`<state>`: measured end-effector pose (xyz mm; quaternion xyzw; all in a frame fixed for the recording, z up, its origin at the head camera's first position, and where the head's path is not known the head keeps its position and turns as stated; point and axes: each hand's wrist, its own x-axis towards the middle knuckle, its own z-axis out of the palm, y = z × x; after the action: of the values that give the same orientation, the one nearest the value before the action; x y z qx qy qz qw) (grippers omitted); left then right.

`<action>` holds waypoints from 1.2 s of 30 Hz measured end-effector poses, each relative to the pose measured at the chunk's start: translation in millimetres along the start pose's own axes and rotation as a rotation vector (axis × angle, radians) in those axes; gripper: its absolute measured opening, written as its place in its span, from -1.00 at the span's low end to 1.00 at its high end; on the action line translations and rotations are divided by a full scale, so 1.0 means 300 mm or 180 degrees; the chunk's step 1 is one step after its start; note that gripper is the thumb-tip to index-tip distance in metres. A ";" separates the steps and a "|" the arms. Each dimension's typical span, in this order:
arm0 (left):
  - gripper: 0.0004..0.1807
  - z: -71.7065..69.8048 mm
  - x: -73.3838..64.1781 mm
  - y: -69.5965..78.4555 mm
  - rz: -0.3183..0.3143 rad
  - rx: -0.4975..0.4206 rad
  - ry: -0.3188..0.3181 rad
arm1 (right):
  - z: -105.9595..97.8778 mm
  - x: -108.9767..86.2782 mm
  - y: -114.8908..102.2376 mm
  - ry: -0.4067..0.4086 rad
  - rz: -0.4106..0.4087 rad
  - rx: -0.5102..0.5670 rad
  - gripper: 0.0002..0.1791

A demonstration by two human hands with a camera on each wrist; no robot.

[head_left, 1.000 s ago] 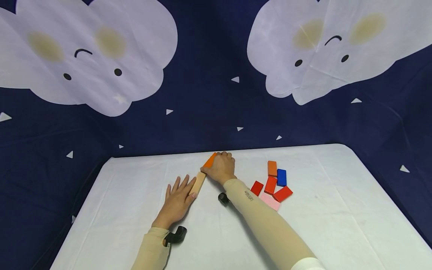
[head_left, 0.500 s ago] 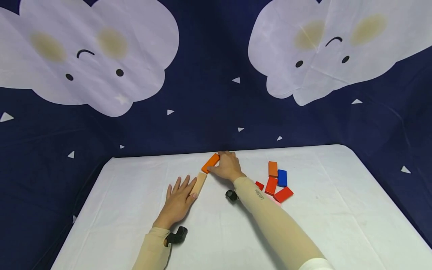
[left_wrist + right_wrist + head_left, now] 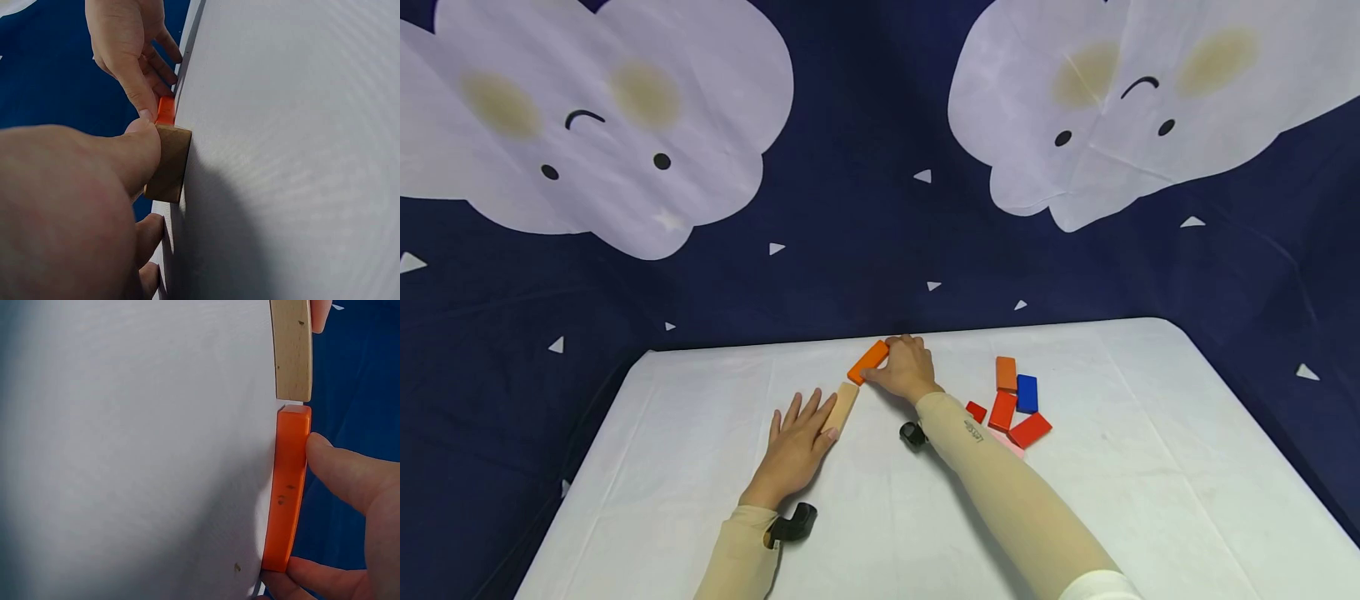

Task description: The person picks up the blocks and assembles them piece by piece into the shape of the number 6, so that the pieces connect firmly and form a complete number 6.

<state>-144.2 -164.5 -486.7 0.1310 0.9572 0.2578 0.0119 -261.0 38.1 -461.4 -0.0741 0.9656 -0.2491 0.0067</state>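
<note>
On the white table, a plain wooden block [image 3: 846, 406] and an orange block [image 3: 868, 362] lie nearly end to end, with a narrow gap between them in the right wrist view. My left hand [image 3: 793, 452] lies spread with straight fingers beside the wooden block; its thumb [image 3: 140, 150] touches that block near one end. The orange block is held by my right hand [image 3: 910, 369], its thumb [image 3: 331, 459] near one end and its fingers [image 3: 325, 575] at the other. In the left wrist view most of the orange block is hidden.
Right of my right forearm lies a group of blocks: an orange-brown one [image 3: 1006, 374], a blue one [image 3: 1027, 393], several red ones [image 3: 1030, 430] and a pink one [image 3: 1009, 443] partly covered by the sleeve. A dark blue cloud-print cloth [image 3: 865, 208] hangs behind the table's far edge.
My right hand has shifted slightly right, its thumb leaving the joint between the blocks for the orange block's side. The left hand stays in place. Little differs over the last half second.
</note>
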 end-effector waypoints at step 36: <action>-0.35 -0.014 0.008 -0.004 -0.0084 -0.0128 -0.0170 | -0.101 -0.042 0.055 0.0016 -0.0358 0.0404 -0.18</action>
<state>-147.0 -166.9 -483.5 0.1250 0.9528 0.2732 0.0436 -252.2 68.6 -443.1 -0.1271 0.9422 -0.3100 -0.0051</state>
